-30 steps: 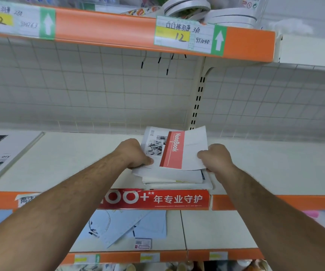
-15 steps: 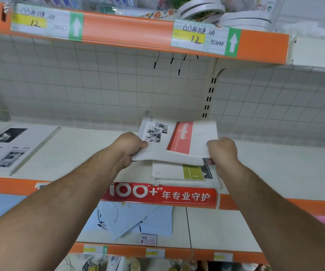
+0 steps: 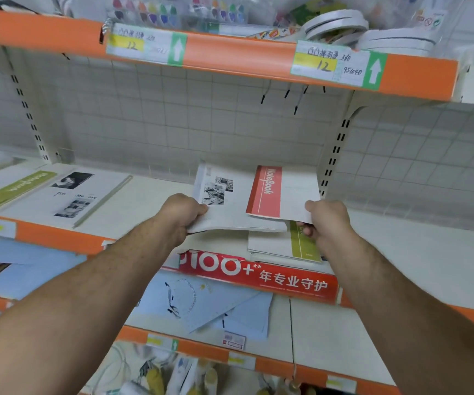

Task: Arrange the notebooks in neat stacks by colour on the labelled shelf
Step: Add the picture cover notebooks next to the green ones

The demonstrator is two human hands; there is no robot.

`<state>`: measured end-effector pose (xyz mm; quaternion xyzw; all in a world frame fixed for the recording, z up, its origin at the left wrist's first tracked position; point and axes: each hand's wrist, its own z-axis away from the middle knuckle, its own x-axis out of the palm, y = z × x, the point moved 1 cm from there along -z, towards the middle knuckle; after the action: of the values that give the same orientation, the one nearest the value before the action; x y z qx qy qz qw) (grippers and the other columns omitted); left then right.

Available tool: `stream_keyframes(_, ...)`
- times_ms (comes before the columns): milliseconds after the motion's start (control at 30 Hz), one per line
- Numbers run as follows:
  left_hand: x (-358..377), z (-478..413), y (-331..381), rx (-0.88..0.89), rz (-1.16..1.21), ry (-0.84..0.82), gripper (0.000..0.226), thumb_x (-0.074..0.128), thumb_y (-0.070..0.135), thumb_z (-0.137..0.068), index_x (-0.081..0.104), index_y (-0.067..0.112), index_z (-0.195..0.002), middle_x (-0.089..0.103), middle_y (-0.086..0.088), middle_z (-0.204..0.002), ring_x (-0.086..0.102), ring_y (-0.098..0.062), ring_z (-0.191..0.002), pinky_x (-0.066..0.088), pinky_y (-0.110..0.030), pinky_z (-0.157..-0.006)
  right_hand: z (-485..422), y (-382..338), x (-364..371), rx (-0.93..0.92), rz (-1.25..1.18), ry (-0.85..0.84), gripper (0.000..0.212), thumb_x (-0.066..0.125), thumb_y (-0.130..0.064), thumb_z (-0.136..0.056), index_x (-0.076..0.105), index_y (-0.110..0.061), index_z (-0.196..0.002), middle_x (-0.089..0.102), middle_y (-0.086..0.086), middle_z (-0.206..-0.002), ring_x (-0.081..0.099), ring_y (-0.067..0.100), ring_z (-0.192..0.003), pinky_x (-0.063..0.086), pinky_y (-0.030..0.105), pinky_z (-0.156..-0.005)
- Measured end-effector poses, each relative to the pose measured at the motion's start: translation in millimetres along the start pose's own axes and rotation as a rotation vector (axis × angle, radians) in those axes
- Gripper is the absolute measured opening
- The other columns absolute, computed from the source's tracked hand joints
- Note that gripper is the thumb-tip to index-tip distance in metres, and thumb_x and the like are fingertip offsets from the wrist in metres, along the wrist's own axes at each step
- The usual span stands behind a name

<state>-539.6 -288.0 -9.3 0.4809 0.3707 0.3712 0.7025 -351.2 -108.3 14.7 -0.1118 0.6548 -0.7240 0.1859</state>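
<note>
Sorting step at a stationery bay, read left to right. At far left a green-banded stack (image 3: 16, 189) lies on the labelled shelf (image 3: 401, 252), its band running obliquely from front-left to back-right. At centre the left hand (image 3: 183, 215) grips the left edge of a lifted bundle, fingers curled round it; a white cover with photographs shows there. Overlapping that cover on the right is the red-banded notebook (image 3: 264, 192), whose right edge the right hand (image 3: 327, 220) pinches. The bundle is held just above a pile on the shelf, clear of it at the near edge; a green-banded notebook (image 3: 304, 243) tops that pile. The red band, and by inference the spine and long axis, runs front to back, the lettering reading from the back of the shelf toward the person. The cover faces up and is nearly level. Judged step: red copies are being separated from a mixed pile. The next move calls for carrying the bundle to a bare stretch of shelf and setting it square to the front edge, with both grips firm so the overlapped covers do not slide apart.
</note>
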Motion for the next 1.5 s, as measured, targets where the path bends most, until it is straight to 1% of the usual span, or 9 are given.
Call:
stream_keyframes(333, -114.0, -4.4, -20.6, -0.007, 0.037, 0.027, 0.01, 0.065, 0.002, -0.09, 0.061, -0.002, -0.097, 0.069, -0.027, -0.106, 0.069, -0.04, -0.095, 0.054, -0.052, -0.089, 57.1, -7.9, 96.1, -0.025, 0.015, -0.096, 0.016, 0.048, -0.001, -0.095, 0.057, -0.008, -0.084, 0.063, 0.01, -0.069, 0.05, 0.018, -0.046, 0.032, 0.026, -0.043)
stream_keyframes(467, -183.7, -8.9, -35.7, -0.02, 0.033, 0.031, 0.017, 0.066, 0.004, -0.09, 0.062, -0.003, -0.106, 0.07, -0.022, -0.1, 0.069, -0.038, -0.093, 0.056, -0.058, -0.087, 91.9, -3.8, 160.2, -0.031, 0.029, -0.127, 0.017, 0.048, -0.001, -0.093, 0.06, -0.007, -0.083, 0.064, 0.009, -0.066, 0.05, 0.019, -0.047, 0.033, 0.026, -0.044)
stream_keyframes(633, -271.4, -22.2, -51.9, 0.025, -0.041, 0.072, 0.01, 0.065, 0.003, -0.091, 0.057, 0.003, -0.086, 0.061, -0.015, -0.079, 0.06, -0.029, -0.069, 0.052, -0.034, -0.065, 138.6, 4.4, 241.2, -0.058, 0.051, -0.166, 0.014, 0.048, -0.003, -0.093, 0.061, -0.007, -0.09, 0.064, 0.009, -0.073, 0.05, 0.019, -0.048, 0.035, 0.026, -0.043)
stream_keyframes(800, -334.0, -39.4, -65.9, 0.007, -0.043, 0.052, 0.016, 0.068, 0.006, -0.09, 0.052, 0.007, -0.085, 0.061, -0.016, -0.089, 0.06, -0.031, -0.081, 0.047, -0.036, -0.074, 169.4, 11.1, 298.5, -0.057, 0.056, -0.205, 0.014, 0.047, -0.002, -0.091, 0.06, -0.005, -0.087, 0.061, 0.012, -0.067, 0.043, 0.021, -0.045, 0.032, 0.027, -0.044)
stream_keyframes(900, -353.8, -49.2, -67.5, -0.001, -0.017, 0.046, 0.017, 0.066, 0.004, -0.091, 0.051, 0.006, -0.086, 0.059, -0.013, -0.081, 0.057, -0.029, -0.071, 0.047, -0.028, -0.063, 177.0, 10.3, 320.8, -0.065, 0.069, -0.204, 0.014, 0.047, -0.002, -0.089, 0.061, -0.005, -0.085, 0.06, 0.012, -0.066, 0.042, 0.021, -0.045, 0.032, 0.026, -0.045)
stream_keyframes(1133, -373.4, -86.1, -62.6, -0.012, -0.025, 0.062, 0.016, 0.071, 0.009, -0.088, 0.055, 0.008, -0.088, 0.067, -0.021, -0.104, 0.065, -0.039, -0.098, 0.053, -0.047, -0.088, 159.3, 8.5, 362.0, -0.054, 0.082, -0.205, 0.017, 0.048, -0.003, -0.089, 0.064, -0.005, -0.087, 0.063, 0.01, -0.065, 0.045, 0.02, -0.046, 0.034, 0.027, -0.044)
stream_keyframes(1233, -375.7, -105.9, -55.2, -0.004, -0.048, 0.063, 0.015, 0.068, 0.008, -0.09, 0.054, 0.008, -0.084, 0.064, -0.018, -0.094, 0.063, -0.035, -0.088, 0.051, -0.043, -0.077, 141.1, 6.2, 380.5, -0.051, 0.063, -0.213, 0.017, 0.048, -0.003, -0.09, 0.064, -0.005, -0.088, 0.065, 0.01, -0.069, 0.047, 0.019, -0.046, 0.035, 0.027, -0.043)
stream_keyframes(1367, -377.9, -132.5, -45.1, -0.006, -0.064, 0.078, 0.013, 0.069, 0.007, -0.089, 0.056, 0.006, -0.087, 0.066, -0.017, -0.095, 0.065, -0.036, -0.092, 0.056, -0.046, -0.085, 116.1, 2.6, 404.1, -0.031, 0.035, -0.224, 0.016, 0.048, -0.002, -0.091, 0.064, -0.006, -0.089, 0.064, 0.008, -0.07, 0.046, 0.019, -0.047, 0.033, 0.026, -0.043)
stream_keyframes(1500, -378.0, -157.8, -36.8, 0.002, -0.041, 0.067, 0.008, 0.066, 0.003, -0.09, 0.059, 0.005, -0.088, 0.066, -0.015, -0.084, 0.064, -0.032, -0.079, 0.052, -0.04, -0.076, 101.7, -4.4, 418.5, -0.028, 0.044, -0.225, 0.017, 0.049, -0.002, -0.093, 0.058, -0.008, -0.08, 0.061, 0.009, -0.068, 0.046, 0.019, -0.047, 0.033, 0.027, -0.044)
